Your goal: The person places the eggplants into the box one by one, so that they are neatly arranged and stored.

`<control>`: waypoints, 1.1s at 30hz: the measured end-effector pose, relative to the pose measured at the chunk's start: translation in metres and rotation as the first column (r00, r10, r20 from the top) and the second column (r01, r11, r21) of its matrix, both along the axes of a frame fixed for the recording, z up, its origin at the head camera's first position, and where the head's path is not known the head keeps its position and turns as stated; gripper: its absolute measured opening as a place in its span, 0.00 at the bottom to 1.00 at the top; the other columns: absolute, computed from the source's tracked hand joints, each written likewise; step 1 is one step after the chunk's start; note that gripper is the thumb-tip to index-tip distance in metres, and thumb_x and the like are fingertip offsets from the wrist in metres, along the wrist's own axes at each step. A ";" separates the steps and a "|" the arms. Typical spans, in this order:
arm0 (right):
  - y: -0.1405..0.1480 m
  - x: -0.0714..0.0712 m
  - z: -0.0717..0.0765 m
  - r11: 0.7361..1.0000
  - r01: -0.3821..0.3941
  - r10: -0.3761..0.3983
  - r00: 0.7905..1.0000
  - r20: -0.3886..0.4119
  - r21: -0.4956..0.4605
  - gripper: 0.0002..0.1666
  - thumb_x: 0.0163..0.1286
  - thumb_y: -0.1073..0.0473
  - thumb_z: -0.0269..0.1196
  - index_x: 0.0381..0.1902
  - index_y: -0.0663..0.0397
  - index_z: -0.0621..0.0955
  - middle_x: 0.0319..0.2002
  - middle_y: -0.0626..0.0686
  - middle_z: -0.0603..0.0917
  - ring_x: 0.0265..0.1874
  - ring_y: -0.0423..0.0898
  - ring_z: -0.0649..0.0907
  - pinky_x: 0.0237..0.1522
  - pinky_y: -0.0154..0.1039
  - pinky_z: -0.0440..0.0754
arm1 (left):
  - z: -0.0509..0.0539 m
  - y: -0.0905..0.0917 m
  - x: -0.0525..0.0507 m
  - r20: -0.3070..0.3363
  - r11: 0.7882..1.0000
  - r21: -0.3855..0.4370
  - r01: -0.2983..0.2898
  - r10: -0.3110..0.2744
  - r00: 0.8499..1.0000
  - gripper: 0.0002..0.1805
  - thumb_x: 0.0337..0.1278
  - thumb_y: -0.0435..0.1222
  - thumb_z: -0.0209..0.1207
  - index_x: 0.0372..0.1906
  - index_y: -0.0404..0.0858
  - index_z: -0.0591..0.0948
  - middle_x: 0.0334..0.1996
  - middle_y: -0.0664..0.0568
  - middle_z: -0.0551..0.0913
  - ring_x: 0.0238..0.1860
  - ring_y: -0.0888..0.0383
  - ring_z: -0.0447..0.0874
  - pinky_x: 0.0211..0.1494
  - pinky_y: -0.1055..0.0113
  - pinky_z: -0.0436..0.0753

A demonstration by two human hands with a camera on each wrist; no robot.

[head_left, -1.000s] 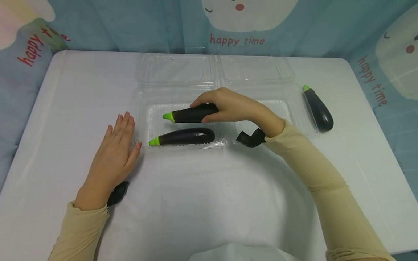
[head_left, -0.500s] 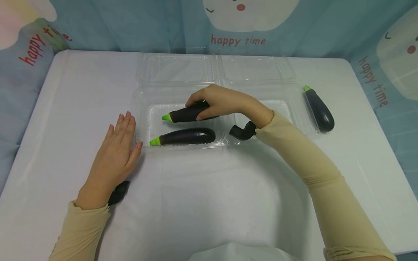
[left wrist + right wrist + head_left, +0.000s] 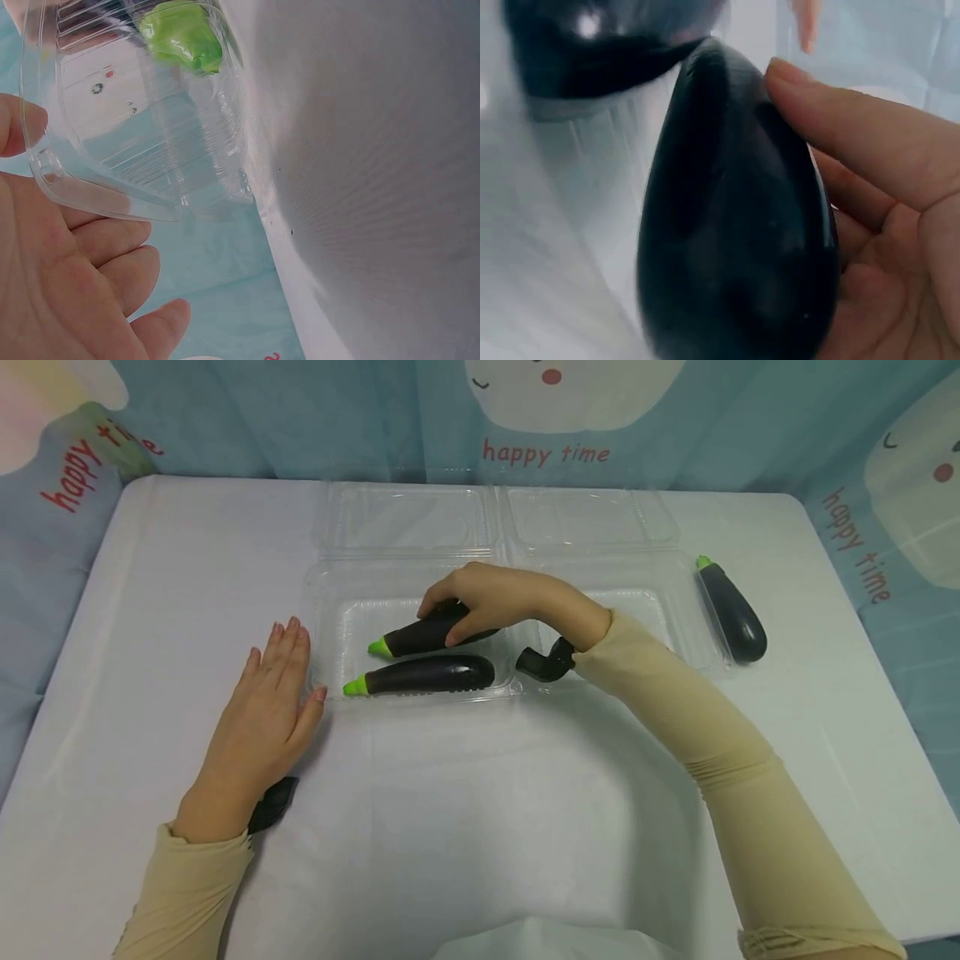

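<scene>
My right hand point(image 3: 487, 597) grips a dark eggplant point(image 3: 423, 635) with a bright green stem, thumb on the near side and fingers on the far side. This eggplant is over the left compartment of a clear plastic clamshell box point(image 3: 318, 610), its stem pointing left. A second eggplant point(image 3: 435, 674) lies along the near side of that compartment, close beside it. In the right wrist view the held eggplant point(image 3: 735, 225) fills the middle. My left hand point(image 3: 262, 718) lies with straight fingers at the box's left edge; the left wrist view shows the box corner point(image 3: 112, 199) beside its thumb and fingers.
A third eggplant point(image 3: 733, 614) lies right of the box, stem pointing away. The box's two clear lids point(image 3: 412, 518) are folded back toward the blue curtain point(image 3: 337, 418). Everything stands on a white table point(image 3: 450, 793). Black wrist mounts point(image 3: 273, 806) sit at both cuffs.
My right hand has moved left with its eggplant, which has tilted so its stem end is nearer to me and closer to the second eggplant. The left hand stays put.
</scene>
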State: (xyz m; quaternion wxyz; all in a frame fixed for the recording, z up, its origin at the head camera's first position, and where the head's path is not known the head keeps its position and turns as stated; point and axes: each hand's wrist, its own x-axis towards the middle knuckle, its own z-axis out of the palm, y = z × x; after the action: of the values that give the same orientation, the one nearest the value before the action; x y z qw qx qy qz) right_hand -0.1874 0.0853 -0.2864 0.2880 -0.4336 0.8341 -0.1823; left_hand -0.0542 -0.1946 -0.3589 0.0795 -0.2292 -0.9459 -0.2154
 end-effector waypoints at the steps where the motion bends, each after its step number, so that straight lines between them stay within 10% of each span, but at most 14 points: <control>1: 0.000 0.000 -0.001 1.000 -0.001 0.001 1.000 -0.001 0.006 0.26 0.63 0.58 0.66 0.58 0.57 0.77 0.54 0.52 0.80 0.48 0.44 0.77 0.53 0.38 0.72 | 0.000 0.000 0.000 -0.002 1.000 0.001 0.000 0.000 1.000 0.33 0.67 0.38 0.46 0.70 0.24 0.53 0.71 0.35 0.51 0.72 0.44 0.45 0.72 0.47 0.47; 33: 0.018 -0.001 0.003 0.998 0.058 -0.058 0.998 0.032 -0.003 0.25 0.59 0.66 0.68 0.55 0.63 0.78 0.51 0.56 0.81 0.52 0.49 0.79 0.55 0.38 0.74 | -0.004 0.000 0.001 -0.029 1.000 0.018 0.003 -0.002 1.000 0.33 0.69 0.40 0.44 0.70 0.25 0.53 0.71 0.35 0.52 0.72 0.45 0.46 0.71 0.47 0.47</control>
State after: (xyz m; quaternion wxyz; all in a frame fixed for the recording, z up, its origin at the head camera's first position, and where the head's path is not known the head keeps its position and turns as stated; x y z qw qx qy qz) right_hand -0.1882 0.1036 -0.2838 0.2948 -0.4070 0.8413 -0.1991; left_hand -0.0536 -0.1949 -0.3626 0.0952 -0.2327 -0.9424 -0.2205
